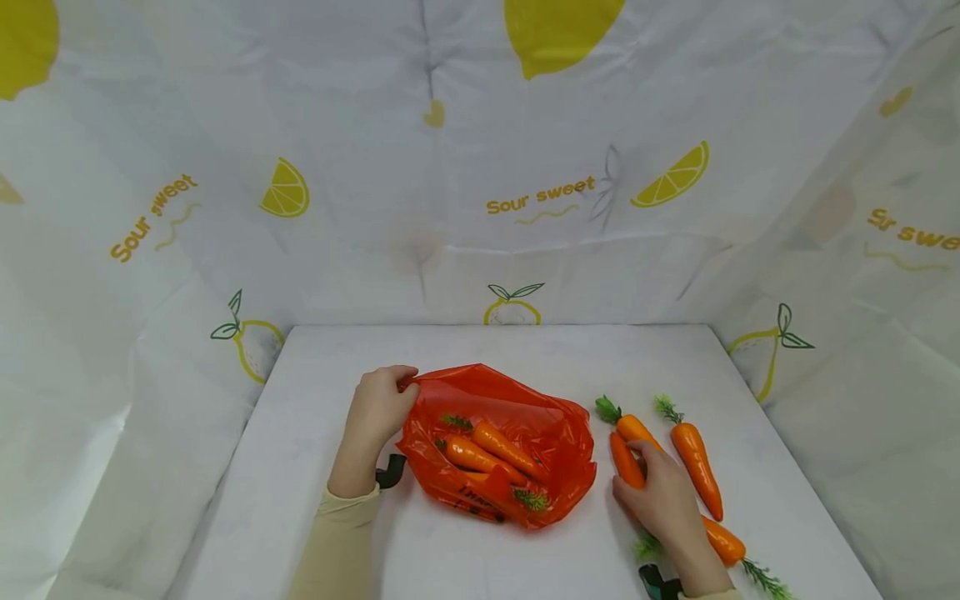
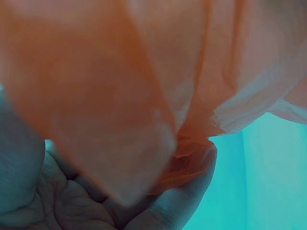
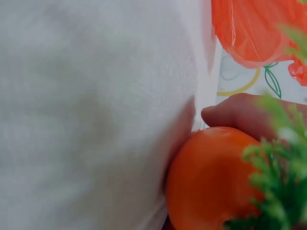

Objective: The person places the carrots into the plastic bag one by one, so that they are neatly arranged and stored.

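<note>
A red plastic bag (image 1: 480,383) lies with its mouth wide, and several carrots (image 1: 510,450) with green tops show inside it. My left hand (image 1: 381,412) holds the bag's left rim; close up in the left wrist view, the thin film (image 2: 105,96) hangs over the palm and fingers. To the right of the bag, my right hand (image 1: 667,500) grips an orange carrot (image 1: 626,460) at the table surface. In the right wrist view this carrot's thick end (image 3: 206,177) and leafy top (image 3: 283,177) are near the camera, with the thumb (image 3: 240,114) against it.
Around the right hand lie other loose carrots: one behind it (image 1: 633,428), one to its right (image 1: 695,458) and one beside the wrist (image 1: 723,543). They rest on a white table (image 1: 270,517). Lemon-printed white sheets (image 1: 390,208) enclose the back and sides.
</note>
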### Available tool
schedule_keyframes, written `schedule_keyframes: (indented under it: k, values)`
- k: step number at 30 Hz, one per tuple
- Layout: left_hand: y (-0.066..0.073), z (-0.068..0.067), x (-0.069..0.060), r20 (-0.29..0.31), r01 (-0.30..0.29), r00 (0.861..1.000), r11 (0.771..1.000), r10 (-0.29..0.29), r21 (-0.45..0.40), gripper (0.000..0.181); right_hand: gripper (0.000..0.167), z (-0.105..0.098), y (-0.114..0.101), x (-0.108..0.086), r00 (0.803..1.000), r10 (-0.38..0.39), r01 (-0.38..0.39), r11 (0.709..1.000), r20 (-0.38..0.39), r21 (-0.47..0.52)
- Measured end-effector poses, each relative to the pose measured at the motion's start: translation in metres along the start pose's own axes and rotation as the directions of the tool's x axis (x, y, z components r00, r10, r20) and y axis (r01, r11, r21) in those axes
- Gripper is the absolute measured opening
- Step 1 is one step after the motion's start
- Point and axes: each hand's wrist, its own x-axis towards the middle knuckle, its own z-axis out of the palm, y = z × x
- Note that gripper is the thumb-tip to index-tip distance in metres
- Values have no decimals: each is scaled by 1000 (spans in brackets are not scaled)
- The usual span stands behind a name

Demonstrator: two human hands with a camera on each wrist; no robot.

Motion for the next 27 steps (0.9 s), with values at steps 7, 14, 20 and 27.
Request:
schedule_keyframes:
  k: [7, 14, 20, 27]
  values:
    - [0, 1, 1, 0, 16, 1000, 1000, -16, -3, 38, 64, 0, 2, 1, 1000, 11, -11, 999, -6, 31]
    - [-1, 0, 1, -6, 8, 1000, 1000, -8, 4, 37, 61, -5, 0, -2, 999, 38, -37, 995, -15, 90]
    - [0, 0, 1, -2, 11, 1000, 1000, -11, 6, 38, 61, -22, -6, -7, 998, 24, -17, 992, -53, 124]
    - [1, 0, 0, -3, 14, 1000, 1000, -14, 7, 38, 58, -40, -13, -11, 993, -21, 37, 990, -116, 133]
